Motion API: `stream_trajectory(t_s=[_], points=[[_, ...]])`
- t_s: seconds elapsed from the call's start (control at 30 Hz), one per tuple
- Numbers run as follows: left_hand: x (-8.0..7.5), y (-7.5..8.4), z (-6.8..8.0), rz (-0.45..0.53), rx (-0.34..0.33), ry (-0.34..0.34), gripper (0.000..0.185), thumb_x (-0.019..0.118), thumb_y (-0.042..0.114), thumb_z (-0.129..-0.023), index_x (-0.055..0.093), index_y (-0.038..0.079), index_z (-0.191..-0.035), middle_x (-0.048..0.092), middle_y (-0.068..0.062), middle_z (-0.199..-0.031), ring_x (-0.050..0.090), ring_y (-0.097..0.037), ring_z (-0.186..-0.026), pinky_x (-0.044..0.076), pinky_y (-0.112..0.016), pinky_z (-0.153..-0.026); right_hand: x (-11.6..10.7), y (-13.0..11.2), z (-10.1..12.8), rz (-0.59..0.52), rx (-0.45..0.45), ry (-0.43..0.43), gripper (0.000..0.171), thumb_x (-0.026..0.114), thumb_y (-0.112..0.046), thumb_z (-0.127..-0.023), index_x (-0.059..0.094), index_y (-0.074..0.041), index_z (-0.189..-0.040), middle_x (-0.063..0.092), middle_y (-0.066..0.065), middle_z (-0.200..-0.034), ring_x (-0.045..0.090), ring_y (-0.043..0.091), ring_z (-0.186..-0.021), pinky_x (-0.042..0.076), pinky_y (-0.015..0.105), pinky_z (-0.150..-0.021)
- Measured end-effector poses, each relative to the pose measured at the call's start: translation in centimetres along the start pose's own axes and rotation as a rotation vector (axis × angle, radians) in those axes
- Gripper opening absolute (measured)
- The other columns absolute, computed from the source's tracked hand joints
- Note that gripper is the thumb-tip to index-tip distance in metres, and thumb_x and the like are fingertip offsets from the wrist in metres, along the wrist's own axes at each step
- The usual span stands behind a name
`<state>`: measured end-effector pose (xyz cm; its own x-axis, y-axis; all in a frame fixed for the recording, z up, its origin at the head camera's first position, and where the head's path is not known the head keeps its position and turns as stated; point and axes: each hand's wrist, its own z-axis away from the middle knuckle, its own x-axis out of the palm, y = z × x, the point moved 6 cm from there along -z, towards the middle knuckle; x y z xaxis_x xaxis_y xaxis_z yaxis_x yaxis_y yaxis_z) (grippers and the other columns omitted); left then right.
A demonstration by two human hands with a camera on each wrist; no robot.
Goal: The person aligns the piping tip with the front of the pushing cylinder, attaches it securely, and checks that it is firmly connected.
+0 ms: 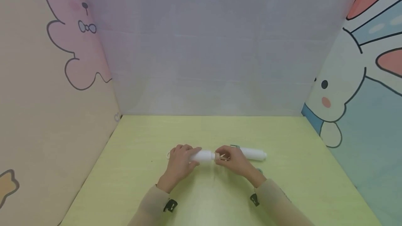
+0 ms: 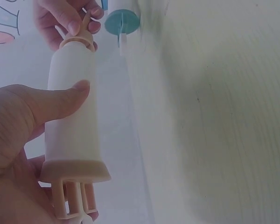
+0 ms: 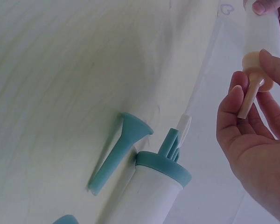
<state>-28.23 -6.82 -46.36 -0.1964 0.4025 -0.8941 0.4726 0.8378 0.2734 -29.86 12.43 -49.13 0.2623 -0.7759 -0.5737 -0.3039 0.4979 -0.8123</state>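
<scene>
A white tube with peach ends (image 1: 204,156) is held level just above the yellow-green table (image 1: 204,132). My left hand (image 1: 183,159) grips its body, thumb pressed along the side (image 2: 70,98), near a peach flange with prongs (image 2: 74,175). My right hand (image 1: 228,158) pinches the thin peach tip (image 3: 249,95) at the tube's other end. A second white tube with a teal cap (image 3: 161,184) lies on the table just behind the right hand (image 1: 253,153).
A loose teal funnel-shaped piece (image 3: 116,154) lies beside the second tube, and another teal bit (image 3: 65,219) shows at the frame's bottom edge. Cartoon-printed panels (image 1: 56,79) wall the table on the left, back and right.
</scene>
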Motion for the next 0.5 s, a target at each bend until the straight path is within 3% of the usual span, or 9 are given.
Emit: stream_trajectory(t_s=[0.5], points=[[0.64, 0.15, 0.13, 0.003, 0.012, -0.002, 0.047, 0.081, 0.031, -0.070, 0.067, 0.026, -0.115, 0.066, -0.003, -0.102, 0.055, -0.029, -0.095, 0.042, -0.053, -0.081, 0.30, 0.00, -0.03, -0.005, 0.007, -0.012, 0.027, 0.073, -0.018, -0.081, 0.065, -0.015, -0.106, 0.067, 0.000, -0.102, 0.065, 0.013, -0.084, 0.052, 0.021, -0.071]])
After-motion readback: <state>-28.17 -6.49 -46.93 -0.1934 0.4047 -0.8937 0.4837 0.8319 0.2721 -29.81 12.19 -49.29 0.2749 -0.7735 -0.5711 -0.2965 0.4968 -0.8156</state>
